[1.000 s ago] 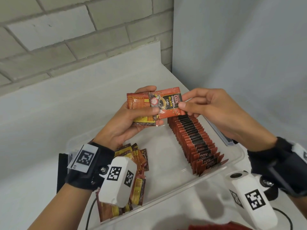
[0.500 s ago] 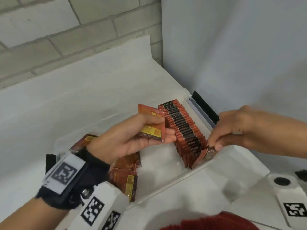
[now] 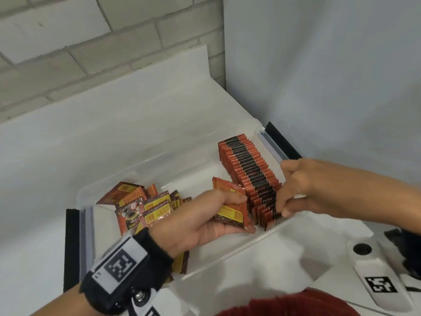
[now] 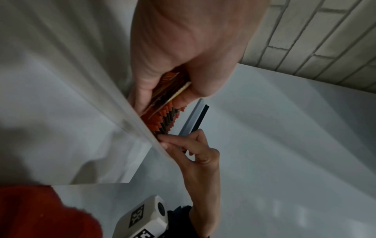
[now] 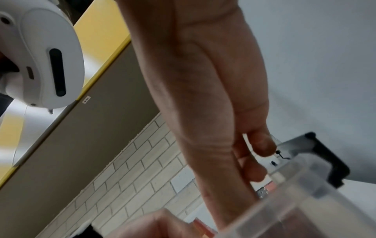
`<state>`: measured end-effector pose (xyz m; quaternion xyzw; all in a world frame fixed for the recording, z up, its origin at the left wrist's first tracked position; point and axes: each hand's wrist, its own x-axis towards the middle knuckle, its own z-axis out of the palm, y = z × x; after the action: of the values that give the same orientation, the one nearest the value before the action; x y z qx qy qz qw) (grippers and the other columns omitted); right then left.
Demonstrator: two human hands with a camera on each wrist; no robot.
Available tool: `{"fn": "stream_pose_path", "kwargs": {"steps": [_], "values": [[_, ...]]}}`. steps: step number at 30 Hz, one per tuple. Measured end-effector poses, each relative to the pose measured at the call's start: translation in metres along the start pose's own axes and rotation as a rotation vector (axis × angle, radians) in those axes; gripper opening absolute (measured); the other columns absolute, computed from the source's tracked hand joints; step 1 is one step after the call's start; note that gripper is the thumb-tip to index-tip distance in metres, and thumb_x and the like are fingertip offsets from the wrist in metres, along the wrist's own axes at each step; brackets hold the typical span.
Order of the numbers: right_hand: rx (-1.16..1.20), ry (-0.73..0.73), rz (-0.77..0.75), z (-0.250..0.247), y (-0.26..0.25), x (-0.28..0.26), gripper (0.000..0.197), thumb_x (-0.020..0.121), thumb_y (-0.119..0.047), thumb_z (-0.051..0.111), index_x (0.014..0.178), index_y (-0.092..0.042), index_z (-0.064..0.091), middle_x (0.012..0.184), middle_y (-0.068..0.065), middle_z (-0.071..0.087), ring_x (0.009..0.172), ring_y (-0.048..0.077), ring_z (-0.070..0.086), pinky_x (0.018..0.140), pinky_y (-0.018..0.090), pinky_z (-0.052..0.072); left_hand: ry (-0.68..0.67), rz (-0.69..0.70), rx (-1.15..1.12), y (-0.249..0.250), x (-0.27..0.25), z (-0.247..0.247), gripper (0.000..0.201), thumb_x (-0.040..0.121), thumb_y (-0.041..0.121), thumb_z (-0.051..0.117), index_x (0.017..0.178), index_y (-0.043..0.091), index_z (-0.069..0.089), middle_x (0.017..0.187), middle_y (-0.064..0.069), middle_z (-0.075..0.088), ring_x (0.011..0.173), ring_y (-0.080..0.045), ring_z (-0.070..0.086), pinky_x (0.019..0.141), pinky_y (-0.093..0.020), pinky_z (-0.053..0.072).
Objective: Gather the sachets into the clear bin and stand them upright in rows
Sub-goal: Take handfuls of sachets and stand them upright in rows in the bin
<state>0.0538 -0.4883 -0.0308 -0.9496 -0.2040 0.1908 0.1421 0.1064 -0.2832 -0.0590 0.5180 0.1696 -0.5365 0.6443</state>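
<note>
Row of upright sachets runs along the clear bin's right side; your right hand pinches the sachet at its near end; left hand grips spare sachets just left of that end; loose pile lies far left.

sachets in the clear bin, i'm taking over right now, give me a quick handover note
Left hand: grips a small stack of sachets over the clear bin.
Right hand: fingertips at the near end of the upright row; whether it pinches a sachet there is unclear.
Done: one long row stands along the bin's right side.
Left: stand the held stack, then the loose pile lying at the bin's left end.
</note>
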Motion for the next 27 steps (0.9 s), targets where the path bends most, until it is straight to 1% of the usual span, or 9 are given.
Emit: {"fn": "stream_pose_path", "kwargs": {"steps": [3,5,8,13,18,20,23,25,27], "values": [[0.038,0.122,-0.017,0.000,0.006,-0.001,0.008,0.081,-0.032,0.074,0.083,-0.037,0.068,0.079,-0.023,0.046,0.086,-0.004,0.043,0.064,0.014,0.034,0.020,0.019,-0.010,-0.002,-0.001,-0.002,0.010,0.090,0.000,0.058,0.099,-0.004,0.060,0.094,-0.032,0.068,0.103,-0.042,0.065,0.080,-0.048,0.056],[-0.001,0.098,-0.032,0.003,0.007,0.001,0.015,0.081,-0.031,0.074,0.076,-0.039,0.063,0.077,-0.023,0.047,0.087,0.003,0.042,0.066,0.018,0.034,-0.005,0.019,-0.032,-0.003,0.000,-0.001,0.015,0.090,0.000,0.057,0.104,-0.006,0.059,0.102,-0.035,0.065,0.108,-0.044,0.062,0.079,-0.048,0.056],[-0.032,0.065,-0.014,0.006,0.007,0.004,0.015,0.085,-0.033,0.069,0.077,-0.040,0.059,0.080,-0.023,0.047,0.090,0.007,0.040,0.067,0.017,0.032,-0.029,0.028,-0.050,-0.004,0.002,-0.001,0.020,0.091,0.000,0.056,0.110,-0.006,0.059,0.105,-0.034,0.065,0.110,-0.045,0.060,0.079,-0.048,0.055],[-0.009,0.050,0.023,0.005,0.002,0.004,0.005,0.088,-0.036,0.065,0.084,-0.033,0.063,0.084,-0.020,0.046,0.095,0.006,0.042,0.071,0.023,0.043,-0.064,0.043,-0.054,-0.005,0.006,-0.001,0.020,0.092,0.000,0.054,0.109,-0.004,0.061,0.105,-0.030,0.067,0.113,-0.043,0.059,0.080,-0.047,0.055],[0.048,0.100,0.006,0.004,0.004,0.004,0.003,0.086,-0.033,0.069,0.083,-0.035,0.069,0.078,-0.023,0.050,0.093,0.000,0.041,0.067,0.016,0.036,-0.066,0.041,-0.057,-0.005,0.006,-0.003,0.021,0.092,0.000,0.054,0.111,-0.005,0.060,0.107,-0.032,0.065,0.114,-0.045,0.057,0.078,-0.047,0.056],[0.043,0.109,-0.003,0.005,0.006,0.006,0.003,0.085,-0.032,0.070,0.084,-0.034,0.070,0.076,-0.024,0.053,0.094,-0.004,0.038,0.068,0.016,0.035,-0.065,0.042,-0.051,-0.004,0.007,-0.004,0.023,0.092,0.000,0.054,0.114,-0.006,0.059,0.110,-0.033,0.064,0.114,-0.044,0.058,0.080,-0.047,0.055],[0.061,0.083,0.017,0.005,0.006,0.008,0.003,0.086,-0.033,0.069,0.084,-0.036,0.070,0.080,-0.023,0.055,0.092,-0.002,0.041,0.072,0.018,0.038,-0.092,0.027,-0.013,-0.001,0.005,-0.007,0.025,0.092,0.001,0.054,0.116,-0.005,0.057,0.108,-0.034,0.064,0.109,-0.043,0.062,0.083,-0.046,0.055],[0.129,0.123,0.058,-0.004,0.001,0.007,0.005,0.085,-0.033,0.070,0.083,-0.037,0.071,0.075,-0.022,0.054,0.089,-0.007,0.046,0.071,0.013,0.037,-0.092,0.057,0.035,0.006,0.001,-0.014,0.020,0.091,0.001,0.056,0.110,-0.003,0.057,0.103,-0.034,0.066,0.104,-0.043,0.064,0.084,-0.045,0.055],[0.242,0.201,0.107,-0.014,-0.005,0.008,0.004,0.084,-0.031,0.071,0.083,-0.034,0.072,0.067,-0.019,0.058,0.081,-0.014,0.051,0.068,0.006,0.038,-0.075,0.159,0.085,0.018,-0.004,-0.020,0.018,0.088,0.001,0.059,0.106,0.000,0.057,0.099,-0.031,0.068,0.098,-0.041,0.067,0.083,-0.044,0.056]]}}
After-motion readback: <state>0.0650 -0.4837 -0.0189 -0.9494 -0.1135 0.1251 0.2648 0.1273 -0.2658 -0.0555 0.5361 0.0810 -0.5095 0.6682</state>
